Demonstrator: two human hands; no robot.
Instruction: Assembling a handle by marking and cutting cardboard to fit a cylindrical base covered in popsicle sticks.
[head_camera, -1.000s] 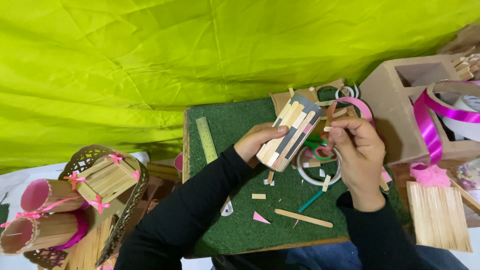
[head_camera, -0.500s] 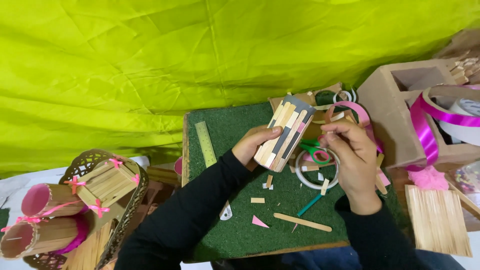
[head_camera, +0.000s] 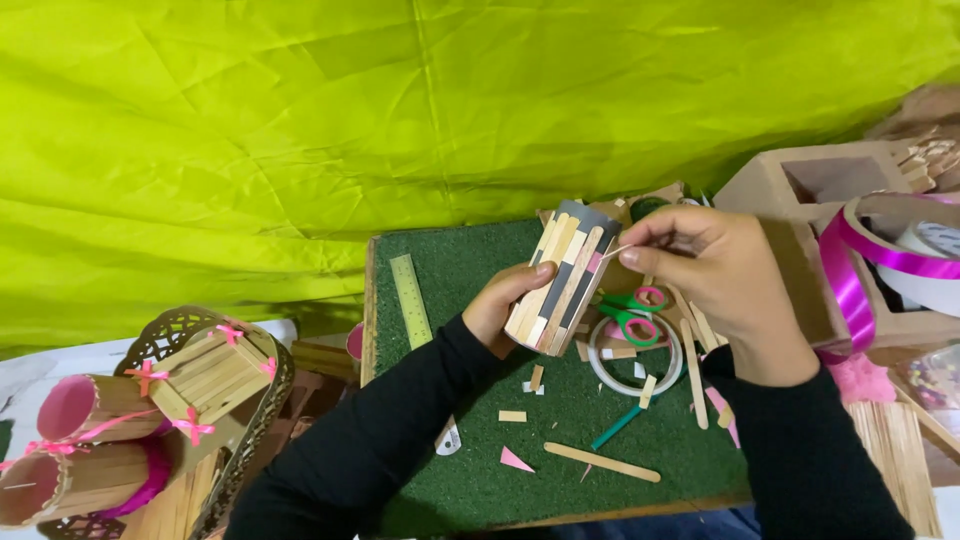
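Note:
My left hand (head_camera: 507, 303) grips a grey cylinder (head_camera: 562, 278) partly covered with wooden craft sticks, held tilted above a green turf-covered board (head_camera: 470, 440). My right hand (head_camera: 715, 270) pinches a thin wooden stick (head_camera: 616, 251) between thumb and fingers, and the stick's tip touches the cylinder's upper right side. Both arms wear black sleeves. Below the hands lie loose wooden sticks (head_camera: 602, 462), small cut pieces and a pink paper triangle (head_camera: 515, 460).
A ruler (head_camera: 410, 299), green-and-pink scissors (head_camera: 632, 309), a white tape ring (head_camera: 635, 357) and a teal stick (head_camera: 620, 427) lie on the board. A cardboard box (head_camera: 800, 215) and pink ribbon roll (head_camera: 880, 255) stand right. Finished stick holders with pink bows (head_camera: 205, 372) sit left. Yellow-green cloth (head_camera: 400, 120) hangs behind.
Both hands and the cylinder have shifted slightly up and left. My right hand has brought the thin stick up against the cylinder's side.

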